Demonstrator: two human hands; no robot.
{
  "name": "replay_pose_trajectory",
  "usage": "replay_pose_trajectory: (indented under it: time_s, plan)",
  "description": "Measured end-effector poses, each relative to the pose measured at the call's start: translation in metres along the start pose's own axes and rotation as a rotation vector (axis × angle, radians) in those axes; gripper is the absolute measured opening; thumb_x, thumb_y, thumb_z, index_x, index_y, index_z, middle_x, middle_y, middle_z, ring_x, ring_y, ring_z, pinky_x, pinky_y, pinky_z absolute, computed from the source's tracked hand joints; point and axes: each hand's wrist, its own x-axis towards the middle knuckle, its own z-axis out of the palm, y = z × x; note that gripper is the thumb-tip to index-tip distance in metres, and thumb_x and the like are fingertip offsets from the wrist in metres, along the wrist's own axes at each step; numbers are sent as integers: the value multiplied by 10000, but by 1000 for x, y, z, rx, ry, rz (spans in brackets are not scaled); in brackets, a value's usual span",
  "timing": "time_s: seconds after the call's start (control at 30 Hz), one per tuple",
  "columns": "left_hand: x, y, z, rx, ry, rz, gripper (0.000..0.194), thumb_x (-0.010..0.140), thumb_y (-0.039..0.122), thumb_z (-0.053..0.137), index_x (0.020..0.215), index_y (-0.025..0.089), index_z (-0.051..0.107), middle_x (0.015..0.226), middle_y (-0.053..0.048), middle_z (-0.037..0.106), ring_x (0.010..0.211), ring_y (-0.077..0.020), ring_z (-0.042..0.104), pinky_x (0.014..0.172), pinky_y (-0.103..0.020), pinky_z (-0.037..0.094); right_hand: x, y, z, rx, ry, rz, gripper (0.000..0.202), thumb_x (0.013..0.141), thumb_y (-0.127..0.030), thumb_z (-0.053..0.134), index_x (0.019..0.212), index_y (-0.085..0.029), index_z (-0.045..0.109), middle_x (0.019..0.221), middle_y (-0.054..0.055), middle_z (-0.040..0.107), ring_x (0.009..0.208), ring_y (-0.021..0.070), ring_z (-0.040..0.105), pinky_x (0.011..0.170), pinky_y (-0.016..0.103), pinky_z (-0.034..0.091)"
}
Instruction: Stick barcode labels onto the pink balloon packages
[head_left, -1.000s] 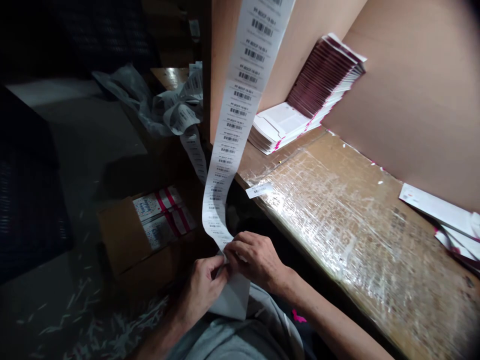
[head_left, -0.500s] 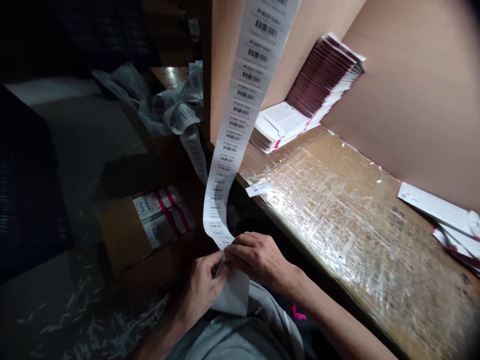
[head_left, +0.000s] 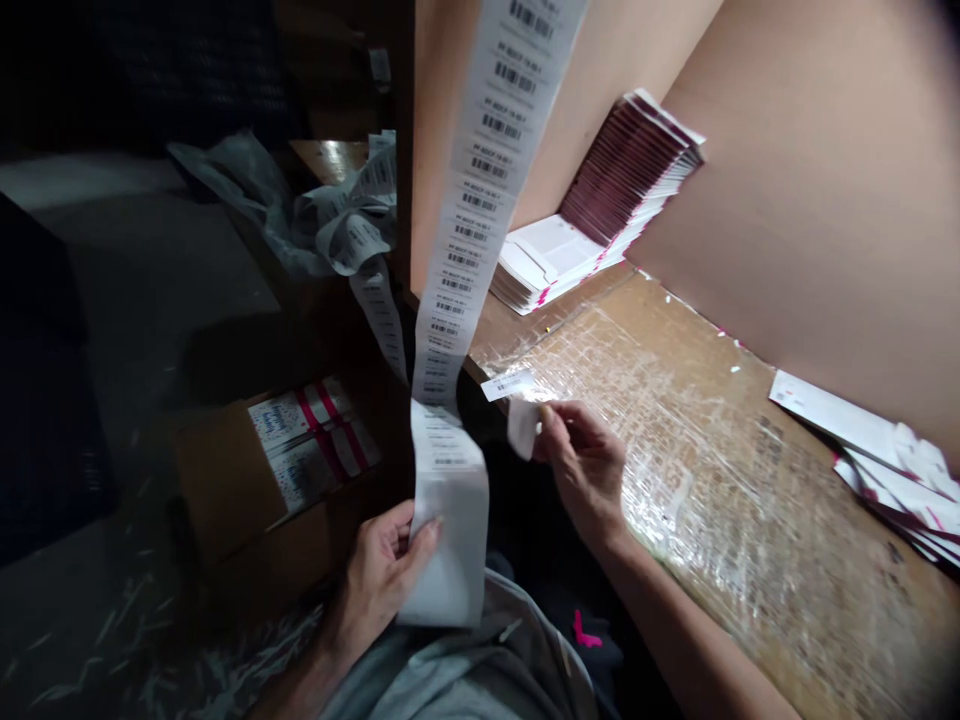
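A long strip of barcode labels (head_left: pixel 465 230) hangs down from above and ends in a blank white backing length over my lap. My left hand (head_left: pixel 386 565) pinches the left edge of that backing between thumb and fingers. Over the table's near edge, my right hand (head_left: pixel 585 465) grips a small peeled label (head_left: pixel 523 428) by its right end. Its pale side faces me, so no print shows. Just beyond it, another barcode label (head_left: pixel 508 384) sticks out over the edge of the tape-covered table (head_left: pixel 645 440).
A stack of folded white and maroon card sleeves (head_left: pixel 622 175) leans against the wooden partition. More flat sleeves (head_left: pixel 862 430) lie at the right. Down left stands an open carton (head_left: pixel 225 470) holding printed packs. Loose label strips (head_left: pixel 352 230) hang behind, and paper shreds litter the floor.
My right hand has left the strip and moved right and up towards the table edge, carrying a small label. My left hand stays at the strip, now on its blank backing.
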Motion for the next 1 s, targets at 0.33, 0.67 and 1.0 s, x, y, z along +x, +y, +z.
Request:
replay_pose_trajectory:
  time_s: [0.33, 0.67, 1.0]
  plan:
    - [1, -12, -4, -120, -6, -72, 462, 766, 534, 679, 953, 113, 682, 729, -46, 680, 623, -163, 589, 531, -221, 456, 34, 56, -16, -803, -243, -868, 153, 963, -171, 505, 1033, -187, 640, 951, 60, 718, 733, 124, 650, 678, 239, 460]
    - [1, -16, -2, -56, -39, -12, 420, 809, 537, 628, 847, 123, 690, 644, -29, 643, 558, -133, 536, 478, -196, 414, 11, 33, -19, -736, -303, -686, 152, 962, -228, 509, 978, -186, 654, 879, 72, 706, 780, 177, 630, 694, 291, 463]
    - [-3, 8, 1, -132, -201, 88, 431, 791, 468, 663, 1048, 125, 707, 910, -103, 735, 856, -255, 671, 764, -300, 536, -72, 16, 22, 287, -386, 341, 593, 904, -467, 586, 1381, -169, 397, 832, 29, 621, 686, 139, 598, 574, 242, 482]
